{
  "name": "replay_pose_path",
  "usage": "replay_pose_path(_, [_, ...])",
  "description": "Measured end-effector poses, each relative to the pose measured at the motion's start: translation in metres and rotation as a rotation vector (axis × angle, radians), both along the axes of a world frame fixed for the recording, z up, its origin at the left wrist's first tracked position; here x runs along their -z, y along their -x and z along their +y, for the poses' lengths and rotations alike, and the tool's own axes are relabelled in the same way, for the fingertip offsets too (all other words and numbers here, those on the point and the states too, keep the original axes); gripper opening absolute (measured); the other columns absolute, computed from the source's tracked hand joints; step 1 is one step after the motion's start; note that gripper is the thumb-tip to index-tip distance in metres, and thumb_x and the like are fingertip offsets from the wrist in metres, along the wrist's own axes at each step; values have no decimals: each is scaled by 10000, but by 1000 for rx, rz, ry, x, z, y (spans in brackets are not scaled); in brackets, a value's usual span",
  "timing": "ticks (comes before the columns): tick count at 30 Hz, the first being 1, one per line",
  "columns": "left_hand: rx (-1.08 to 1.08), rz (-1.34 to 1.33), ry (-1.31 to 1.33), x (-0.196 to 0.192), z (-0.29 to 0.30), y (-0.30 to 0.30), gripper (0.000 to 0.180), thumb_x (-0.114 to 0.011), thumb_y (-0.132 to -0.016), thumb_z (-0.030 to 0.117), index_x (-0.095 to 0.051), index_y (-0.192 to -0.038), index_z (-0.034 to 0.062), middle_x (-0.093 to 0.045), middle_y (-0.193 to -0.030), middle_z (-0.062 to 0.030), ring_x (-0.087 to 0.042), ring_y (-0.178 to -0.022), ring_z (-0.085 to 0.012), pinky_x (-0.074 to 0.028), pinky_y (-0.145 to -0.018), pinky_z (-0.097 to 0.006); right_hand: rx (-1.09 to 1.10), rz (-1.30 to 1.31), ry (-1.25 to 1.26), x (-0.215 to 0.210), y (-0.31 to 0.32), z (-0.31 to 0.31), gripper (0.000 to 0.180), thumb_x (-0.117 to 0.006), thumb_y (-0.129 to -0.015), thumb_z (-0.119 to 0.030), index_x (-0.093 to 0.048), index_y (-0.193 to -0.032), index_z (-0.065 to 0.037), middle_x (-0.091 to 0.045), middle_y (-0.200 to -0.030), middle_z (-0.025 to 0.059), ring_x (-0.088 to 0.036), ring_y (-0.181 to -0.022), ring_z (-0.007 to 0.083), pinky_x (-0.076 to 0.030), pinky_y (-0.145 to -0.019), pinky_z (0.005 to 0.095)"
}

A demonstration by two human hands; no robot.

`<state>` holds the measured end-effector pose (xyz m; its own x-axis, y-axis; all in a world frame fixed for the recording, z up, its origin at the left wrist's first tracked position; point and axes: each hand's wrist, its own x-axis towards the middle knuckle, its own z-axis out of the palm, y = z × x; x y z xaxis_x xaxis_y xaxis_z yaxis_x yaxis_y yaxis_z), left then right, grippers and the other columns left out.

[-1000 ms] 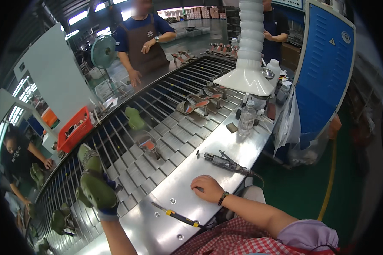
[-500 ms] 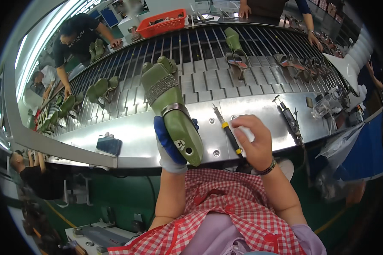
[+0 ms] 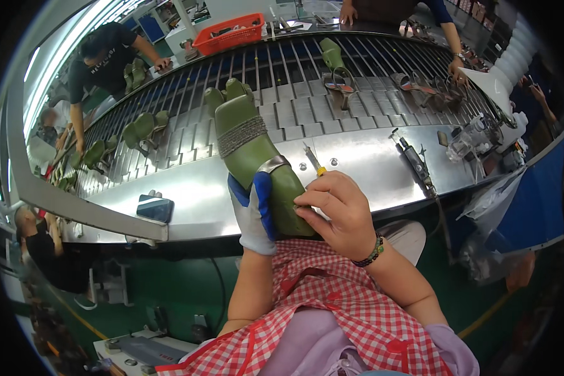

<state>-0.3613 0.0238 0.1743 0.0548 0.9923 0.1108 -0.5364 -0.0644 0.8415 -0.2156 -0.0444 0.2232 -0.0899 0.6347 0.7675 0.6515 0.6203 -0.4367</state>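
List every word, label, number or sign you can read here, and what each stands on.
Co-worker's dark T-shirt, upper left: pale chest lettering, not copied here.
Grey panel, lower left: a short marking, small, likewise not copied.
Green shoe form in the gloved left hand: no readable text shows.
Containers at right: too small to read any.
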Motion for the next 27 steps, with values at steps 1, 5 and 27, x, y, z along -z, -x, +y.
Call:
replay_pose_path(1, [-17, 39, -17, 2, 0, 1, 568, -679, -876, 311, -399, -1283, 30, -547, -1143, -81, -558, -987, -150, -478, -837, -283, 10, -22, -18, 1, -1, -1, 224, -739, -690, -76, -630, -884, -84, -582, -865, 61, -571, -796, 271, -458, -722, 394])
replay_pose_path(5, [-69, 118, -61, 2, -4, 2, 663, -715, -846, 291, -356, -1327, 8, -499, -1214, -95, -518, -1071, -166, -444, -908, -299, 97, -89, 65, 2, 3, -11, 204, -716, -703, -67, -570, -845, -70, -566, -846, 64, -560, -819, 278, -449, -798, 424])
replay_pose_path(27, [219, -5, 52, -10, -13, -3, 474, -554, -933, 410, -468, -1237, 57, -611, -1034, -107, -641, -831, -217, -547, -701, -336, -53, 34, 18, -2, -4, -31, 122, -664, -810, -103, -557, -855, -65, -549, -792, 47, -544, -737, 245, -438, -852, 418])
